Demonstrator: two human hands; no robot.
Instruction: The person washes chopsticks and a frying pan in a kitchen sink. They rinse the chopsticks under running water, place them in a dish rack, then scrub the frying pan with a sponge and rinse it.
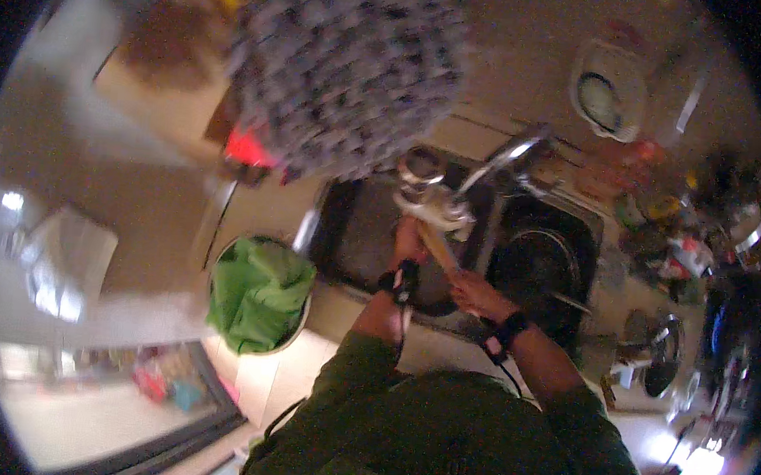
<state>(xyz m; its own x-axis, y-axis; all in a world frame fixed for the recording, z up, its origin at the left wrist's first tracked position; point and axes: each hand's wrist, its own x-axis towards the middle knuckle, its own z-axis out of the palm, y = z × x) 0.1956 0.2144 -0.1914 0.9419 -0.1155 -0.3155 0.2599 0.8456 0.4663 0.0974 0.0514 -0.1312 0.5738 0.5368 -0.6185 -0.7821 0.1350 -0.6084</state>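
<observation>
Over the left basin (367, 237) of a dark double sink, my right hand (480, 294) is closed around a light wooden handle (439, 246). The handle slants up and left towards a blurred, whitish object (431, 205) below the metal faucet (506, 155). My left hand (410, 240) is beside the handle's upper end, its fingers by the whitish object. Blur hides whether those fingers grip anything. A round, shiny metal-rimmed item (421, 165) is just behind the whitish object. Both wrists wear dark bands.
A round dark pan (536, 263) sits in the right basin. Left of the sink stands a bin lined with a green bag (259, 295). A grey textured cloth (352, 66) spreads behind. A pale container (608, 91) is at back right; blurred items (686, 256) crowd the right counter.
</observation>
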